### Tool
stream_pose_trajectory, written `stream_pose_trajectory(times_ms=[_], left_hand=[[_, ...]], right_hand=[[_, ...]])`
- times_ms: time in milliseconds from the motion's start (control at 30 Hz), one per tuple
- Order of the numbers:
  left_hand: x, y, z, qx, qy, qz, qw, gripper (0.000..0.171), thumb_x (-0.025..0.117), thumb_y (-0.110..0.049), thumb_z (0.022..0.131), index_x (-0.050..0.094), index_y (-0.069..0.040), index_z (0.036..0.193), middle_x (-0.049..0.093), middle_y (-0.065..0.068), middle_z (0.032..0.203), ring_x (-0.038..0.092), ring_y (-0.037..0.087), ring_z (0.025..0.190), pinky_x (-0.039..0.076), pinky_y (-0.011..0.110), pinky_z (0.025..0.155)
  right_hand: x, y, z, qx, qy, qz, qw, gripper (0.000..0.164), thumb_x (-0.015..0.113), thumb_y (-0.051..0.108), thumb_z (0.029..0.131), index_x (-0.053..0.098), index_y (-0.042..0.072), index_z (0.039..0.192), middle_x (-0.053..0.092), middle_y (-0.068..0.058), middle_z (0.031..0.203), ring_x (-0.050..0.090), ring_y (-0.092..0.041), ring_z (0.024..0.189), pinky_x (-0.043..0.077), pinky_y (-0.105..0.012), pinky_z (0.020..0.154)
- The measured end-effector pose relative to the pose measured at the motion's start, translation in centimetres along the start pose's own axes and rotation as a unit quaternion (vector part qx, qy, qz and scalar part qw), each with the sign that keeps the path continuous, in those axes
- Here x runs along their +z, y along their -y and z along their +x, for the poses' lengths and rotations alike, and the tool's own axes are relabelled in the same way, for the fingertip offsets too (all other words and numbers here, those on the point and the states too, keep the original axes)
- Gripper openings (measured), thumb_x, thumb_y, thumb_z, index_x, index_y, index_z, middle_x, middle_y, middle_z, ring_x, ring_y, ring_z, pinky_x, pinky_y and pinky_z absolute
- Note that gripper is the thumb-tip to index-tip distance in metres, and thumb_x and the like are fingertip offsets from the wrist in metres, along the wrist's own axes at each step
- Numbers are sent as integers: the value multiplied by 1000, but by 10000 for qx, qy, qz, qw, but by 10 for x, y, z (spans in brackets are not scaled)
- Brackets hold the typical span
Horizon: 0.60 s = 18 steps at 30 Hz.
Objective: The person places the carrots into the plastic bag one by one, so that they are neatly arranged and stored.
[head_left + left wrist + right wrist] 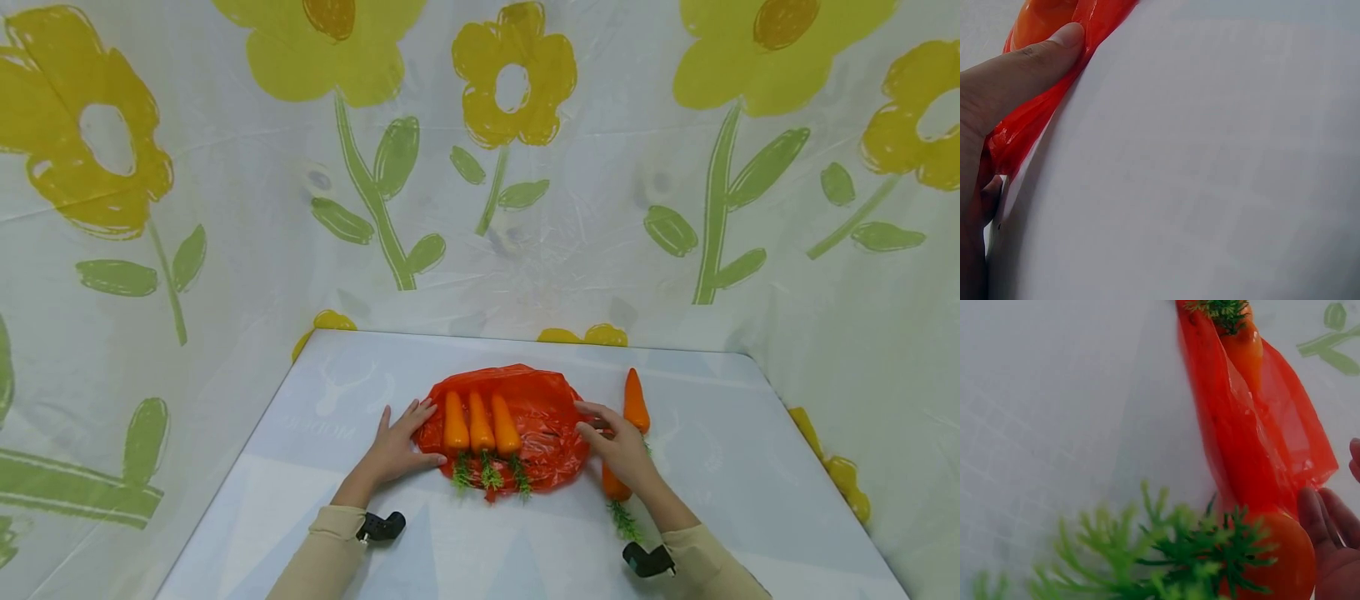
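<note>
A crumpled red plastic bag (551, 392) lies spread out on the table. On its left half three carrots (482, 425) lie side by side, tips pointing away, green tops toward me. My left hand (393, 454) rests at the bag's left edge, fingers spread, with the thumb (1054, 53) laid straight along the red plastic. At the opposite edge is my right hand (622, 450), its fingertips (1313, 515) right at the plastic and its fingers fairly straight. Close by the right hand lies another carrot (1282, 550), partly hidden under the hand in the head view.
A further carrot (634, 400) lies beyond my right hand, its tip pointing away. The pale table (330, 400) has its far edge against a white curtain (577, 217) printed with yellow flowers, which also hangs at both sides.
</note>
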<state>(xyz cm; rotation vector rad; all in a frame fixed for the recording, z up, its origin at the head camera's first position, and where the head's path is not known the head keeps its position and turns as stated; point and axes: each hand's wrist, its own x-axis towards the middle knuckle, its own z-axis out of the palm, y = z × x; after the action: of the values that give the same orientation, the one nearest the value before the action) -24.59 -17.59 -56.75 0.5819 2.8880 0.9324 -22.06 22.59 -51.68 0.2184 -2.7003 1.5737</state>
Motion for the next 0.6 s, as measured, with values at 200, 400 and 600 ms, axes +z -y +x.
stream_pose_trajectory(times_ms=[200, 400, 600], left_hand=[[1, 1, 0, 36, -26, 8, 10000, 98, 82, -54, 80, 41, -9, 157, 34, 9, 164, 22, 34, 154, -8, 66, 119], [0, 1, -1, 35, -42, 16, 10000, 98, 82, -54, 79, 41, -10, 157, 34, 9, 164, 22, 34, 153, -8, 66, 119], [0, 1, -1, -59, 56, 55, 10000, 100, 82, -56, 79, 39, -12, 158, 32, 6, 165, 20, 31, 155, -10, 63, 120]], right_hand=[[-6, -7, 4, 331, -42, 102, 9994, 42, 66, 31, 101, 61, 16, 140, 62, -10, 137, 60, -31, 117, 58, -28, 85], [-11, -10, 5, 357, -106, 54, 9993, 42, 65, 32, 101, 62, 17, 140, 64, -10, 132, 61, -28, 111, 58, -30, 87], [-18, -14, 2, 247, -200, -270, 9991, 42, 64, 30, 102, 62, 15, 141, 65, -9, 134, 61, -27, 112, 56, -30, 91]])
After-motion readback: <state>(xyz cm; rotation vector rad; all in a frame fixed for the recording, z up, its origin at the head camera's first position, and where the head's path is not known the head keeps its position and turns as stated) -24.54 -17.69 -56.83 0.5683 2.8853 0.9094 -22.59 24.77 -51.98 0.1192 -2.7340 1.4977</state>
